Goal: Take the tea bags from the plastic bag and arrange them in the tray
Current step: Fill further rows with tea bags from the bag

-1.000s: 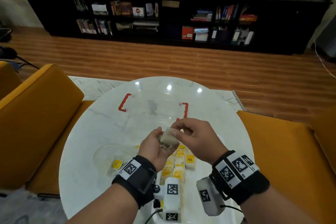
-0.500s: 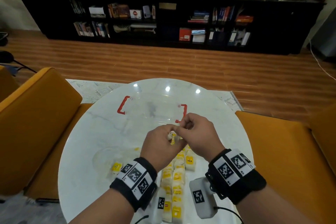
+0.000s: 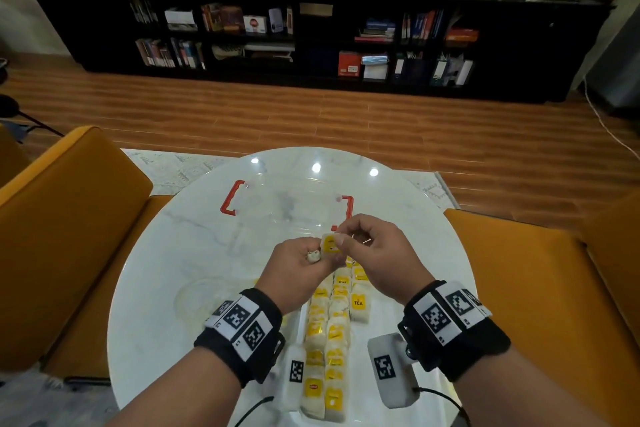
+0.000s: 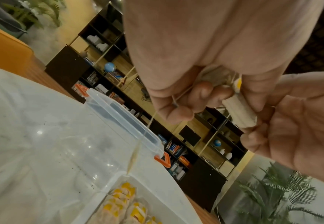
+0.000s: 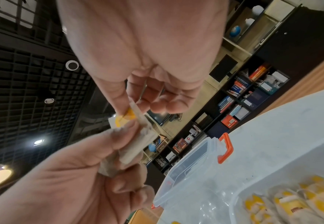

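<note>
Paper-light, floppy tea bag (image 3: 328,243) pinched between left hand (image 3: 302,263) and right hand (image 3: 375,253) (string dangles); I'd grip the pouch edges.

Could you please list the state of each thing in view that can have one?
Held tea bag: off the table, pinched by both hands.
Left hand: grips the bag.
Right hand: pinches its yellow tag.
Tray: rows of tea bags lie inside.
Plastic bag: flat on the table.
Clear box: on the table, red handles.
</note>
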`<action>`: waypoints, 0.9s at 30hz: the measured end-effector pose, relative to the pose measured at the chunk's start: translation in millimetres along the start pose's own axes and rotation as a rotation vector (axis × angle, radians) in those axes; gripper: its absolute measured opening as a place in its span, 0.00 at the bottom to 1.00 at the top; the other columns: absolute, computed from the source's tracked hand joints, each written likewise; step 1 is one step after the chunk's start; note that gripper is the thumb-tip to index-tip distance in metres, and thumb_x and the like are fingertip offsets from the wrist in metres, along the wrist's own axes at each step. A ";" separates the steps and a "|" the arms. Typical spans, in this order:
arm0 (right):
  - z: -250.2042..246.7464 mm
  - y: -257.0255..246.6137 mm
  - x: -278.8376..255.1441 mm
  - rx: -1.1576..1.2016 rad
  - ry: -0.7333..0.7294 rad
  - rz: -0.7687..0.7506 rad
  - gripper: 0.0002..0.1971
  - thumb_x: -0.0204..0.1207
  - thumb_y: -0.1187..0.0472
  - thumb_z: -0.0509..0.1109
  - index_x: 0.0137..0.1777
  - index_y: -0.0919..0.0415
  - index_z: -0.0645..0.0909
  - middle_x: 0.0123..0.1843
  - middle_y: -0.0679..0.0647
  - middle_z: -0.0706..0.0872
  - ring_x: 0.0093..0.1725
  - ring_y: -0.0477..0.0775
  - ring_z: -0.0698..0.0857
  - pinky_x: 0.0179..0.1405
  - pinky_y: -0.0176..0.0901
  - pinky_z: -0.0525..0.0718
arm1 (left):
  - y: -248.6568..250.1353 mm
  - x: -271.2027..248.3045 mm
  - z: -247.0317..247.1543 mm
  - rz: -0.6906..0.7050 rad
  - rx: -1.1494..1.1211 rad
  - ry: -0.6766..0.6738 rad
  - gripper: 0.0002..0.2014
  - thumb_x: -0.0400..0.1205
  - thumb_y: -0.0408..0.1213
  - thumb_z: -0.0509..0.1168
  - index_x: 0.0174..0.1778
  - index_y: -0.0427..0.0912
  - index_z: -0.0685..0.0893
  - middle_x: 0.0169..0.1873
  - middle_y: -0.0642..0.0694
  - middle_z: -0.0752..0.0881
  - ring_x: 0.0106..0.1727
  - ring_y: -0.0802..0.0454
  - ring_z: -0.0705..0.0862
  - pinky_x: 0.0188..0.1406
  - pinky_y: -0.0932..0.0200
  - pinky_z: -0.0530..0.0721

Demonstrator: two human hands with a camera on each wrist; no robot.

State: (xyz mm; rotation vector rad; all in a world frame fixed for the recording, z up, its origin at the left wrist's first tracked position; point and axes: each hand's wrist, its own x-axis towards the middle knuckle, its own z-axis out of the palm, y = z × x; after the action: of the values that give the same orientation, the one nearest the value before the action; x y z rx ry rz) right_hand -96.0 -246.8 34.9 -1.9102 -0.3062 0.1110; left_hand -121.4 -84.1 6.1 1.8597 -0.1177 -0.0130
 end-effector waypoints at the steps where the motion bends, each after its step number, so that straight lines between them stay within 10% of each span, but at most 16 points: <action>1: -0.8 0.4 -0.2 -0.001 -0.010 0.005 0.03 0.76 0.61 0.72 0.42 0.54 0.86 0.39 0.53 0.89 0.43 0.59 0.84 0.46 0.50 0.84 | 0.7 0.4 -0.2 -0.008 -0.015 0.003 0.18 0.75 0.60 0.70 0.45 0.50 0.93 0.38 0.49 0.92 0.46 0.50 0.91 0.54 0.38 0.87; 13: -7.7 21.5 -0.7 0.056 -0.062 0.052 0.03 0.78 0.62 0.71 0.44 0.57 0.86 0.36 0.43 0.88 0.38 0.41 0.85 0.42 0.33 0.80 | -4.2 -1.4 1.1 -0.085 -0.033 -0.029 0.17 0.71 0.59 0.74 0.45 0.50 0.93 0.41 0.50 0.92 0.46 0.56 0.90 0.52 0.53 0.87; 19: -17.4 85.8 -13.7 0.019 0.039 0.322 0.03 0.80 0.61 0.69 0.44 0.55 0.82 0.32 0.49 0.86 0.30 0.48 0.81 0.36 0.43 0.77 | -27.0 -14.1 -3.9 -0.211 0.045 0.055 0.07 0.76 0.47 0.74 0.41 0.48 0.91 0.30 0.54 0.88 0.20 0.66 0.75 0.31 0.73 0.74; 27: 9.6 158.2 -39.1 -0.120 -0.033 0.589 0.03 0.79 0.58 0.70 0.46 0.56 0.81 0.32 0.52 0.87 0.26 0.49 0.81 0.24 0.36 0.75 | -31.8 -20.8 -10.9 -0.257 0.069 0.067 0.06 0.77 0.44 0.75 0.40 0.45 0.91 0.23 0.61 0.84 0.20 0.66 0.76 0.28 0.74 0.74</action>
State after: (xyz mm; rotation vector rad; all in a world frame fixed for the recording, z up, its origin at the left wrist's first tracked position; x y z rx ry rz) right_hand -110.6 -299.8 -118.8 -2.0682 0.2430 0.5253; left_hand -138.9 -62.9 -22.3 1.9309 0.1697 -0.1252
